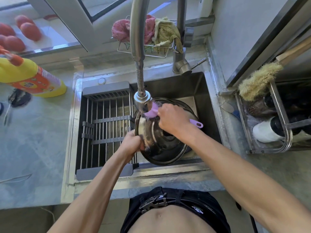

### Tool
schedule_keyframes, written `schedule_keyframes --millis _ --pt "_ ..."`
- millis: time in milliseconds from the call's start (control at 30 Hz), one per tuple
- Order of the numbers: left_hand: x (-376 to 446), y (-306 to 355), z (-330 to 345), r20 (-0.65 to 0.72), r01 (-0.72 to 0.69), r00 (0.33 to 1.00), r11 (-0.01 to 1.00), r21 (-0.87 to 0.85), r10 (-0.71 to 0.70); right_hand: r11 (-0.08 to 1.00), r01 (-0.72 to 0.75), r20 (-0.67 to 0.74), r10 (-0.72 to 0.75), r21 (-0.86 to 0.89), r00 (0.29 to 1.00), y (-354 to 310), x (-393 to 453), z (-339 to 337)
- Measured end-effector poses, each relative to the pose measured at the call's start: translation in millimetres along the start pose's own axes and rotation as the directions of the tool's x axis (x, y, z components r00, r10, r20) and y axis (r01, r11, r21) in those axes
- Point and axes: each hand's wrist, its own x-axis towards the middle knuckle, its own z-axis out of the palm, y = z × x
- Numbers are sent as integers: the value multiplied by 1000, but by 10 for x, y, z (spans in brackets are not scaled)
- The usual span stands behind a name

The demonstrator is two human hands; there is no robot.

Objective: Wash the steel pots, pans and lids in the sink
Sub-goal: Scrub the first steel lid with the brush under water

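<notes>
Over the sink (198, 84), our left hand (133, 142) curls around the rim of a round, ridged steel lid (161, 145), tilting it under the faucet head (143, 98). Just above it, our right hand (173, 118) grips a lilac plastic-handled scrubber (151, 111), its wiry pad pressed to the glossy metal.

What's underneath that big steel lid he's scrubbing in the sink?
Behind the steel lid, the rim of another steel vessel shows, and bare sink wall beyond. The lid and both hands cover the sink floor, so anything lying there is hidden.
</notes>
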Motion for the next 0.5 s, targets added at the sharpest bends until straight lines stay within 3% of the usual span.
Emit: schedule_keyframes --millis 67,100,200,267,367,500 --pt "-6 -9 -9 1 3 1000 1000 -15 -3 987 156 62 -153 -37 986 -61 -97 58" --pt "-15 -9 -8 1 5 1000 1000 -19 -5 987 156 76 -153 -30 985 -46 -105 68" --pt "-27 5 21 22 -24 999 1000 -7 24 994 -102 4 102 42 995 114 30 40" --pt "-58 6 13 62 -60 996 998 -31 62 998 -63 11 63 16 998 83 -15 53" --pt "-72 -21 -56 160 -128 974 973 -190 160 996 90 66 -90 -4 994 -32 -179 131" --pt "-22 29 -74 157 -79 974 896 -438 163 996 94 75 -94 12 993 7 -205 188"
